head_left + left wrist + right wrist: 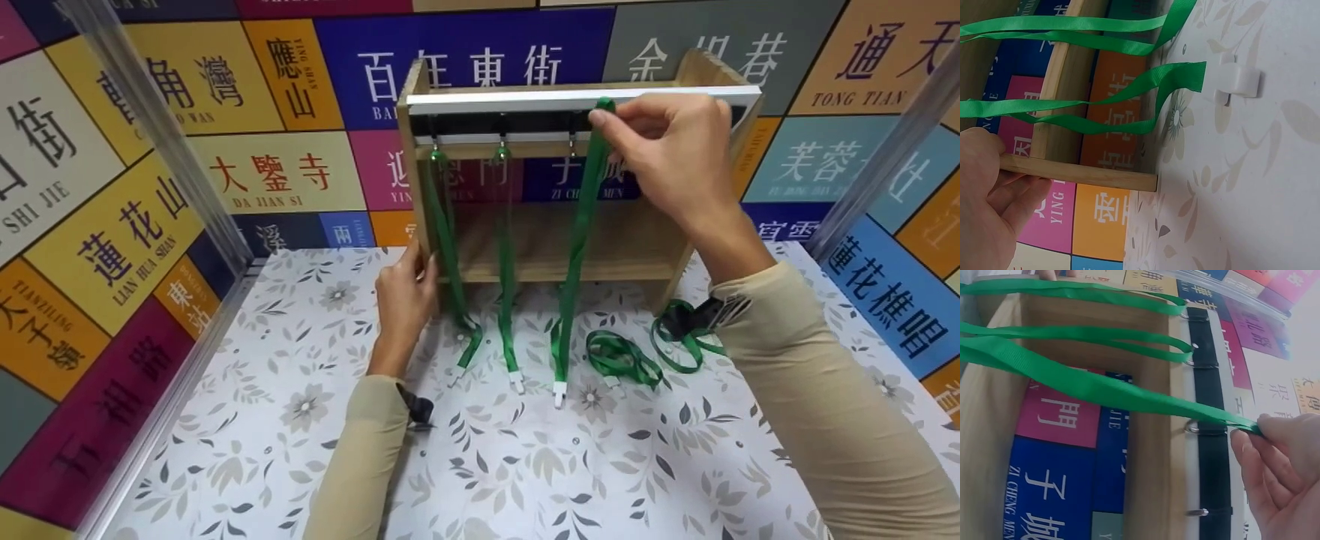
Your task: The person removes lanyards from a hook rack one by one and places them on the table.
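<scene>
My right hand [679, 154] pinches the top loop of a green lanyard [577, 240] between thumb and fingers. In the right wrist view the pinched end of this lanyard [1145, 400] lies just past a metal hook [1192, 427] on the black strip; its white clip [559, 394] hangs at the bottom. Two other green lanyards [445, 240] [505, 259] hang from hooks to the left. With my left hand [405, 300] I grip the left side panel of the wooden rack [637, 240]; in the left wrist view fingers and thumb lie on either side of the panel [1086, 173].
Two coiled green lanyards [619, 358] [679, 352] lie on the floral tablecloth [300, 450], right of the hanging ones. Another hook [1199, 512] sits further along the strip. Walls with coloured sign panels [285, 172] stand behind and at both sides.
</scene>
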Demonstrator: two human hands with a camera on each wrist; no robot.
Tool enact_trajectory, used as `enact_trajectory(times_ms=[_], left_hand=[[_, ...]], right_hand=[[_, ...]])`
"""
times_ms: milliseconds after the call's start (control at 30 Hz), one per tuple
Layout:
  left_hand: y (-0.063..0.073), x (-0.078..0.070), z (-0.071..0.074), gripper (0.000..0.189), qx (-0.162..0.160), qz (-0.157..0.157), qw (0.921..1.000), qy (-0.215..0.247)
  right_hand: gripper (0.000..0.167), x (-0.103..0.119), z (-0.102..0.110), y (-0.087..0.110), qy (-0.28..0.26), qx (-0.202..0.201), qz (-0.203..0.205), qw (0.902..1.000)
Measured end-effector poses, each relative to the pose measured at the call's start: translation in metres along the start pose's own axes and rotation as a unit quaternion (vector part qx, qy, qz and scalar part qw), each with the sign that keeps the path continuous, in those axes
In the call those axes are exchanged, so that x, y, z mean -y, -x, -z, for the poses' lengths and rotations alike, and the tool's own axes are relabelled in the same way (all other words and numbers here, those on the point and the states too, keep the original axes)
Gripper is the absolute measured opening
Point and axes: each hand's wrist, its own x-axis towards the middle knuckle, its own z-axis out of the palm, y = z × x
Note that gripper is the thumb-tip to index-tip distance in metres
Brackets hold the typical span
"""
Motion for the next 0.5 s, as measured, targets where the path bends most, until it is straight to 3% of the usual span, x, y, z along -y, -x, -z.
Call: enact_trajectory(times_ms=[333, 500], left_hand=[[0.0, 0.001, -0.001, 0.031, -0.005, -0.011, 0.9999, -0.003], [0.001, 0.001, -0.001, 0.035, -0.006, -0.007, 1.0, -0.004]], right_hand=[[0.027, 0.006, 0.007, -0.009, -0.084, -0.036, 0.028, 0.9954], [0.022, 0.005, 0.01, 0.002, -0.119, -0.004, 0.044, 0.9919]])
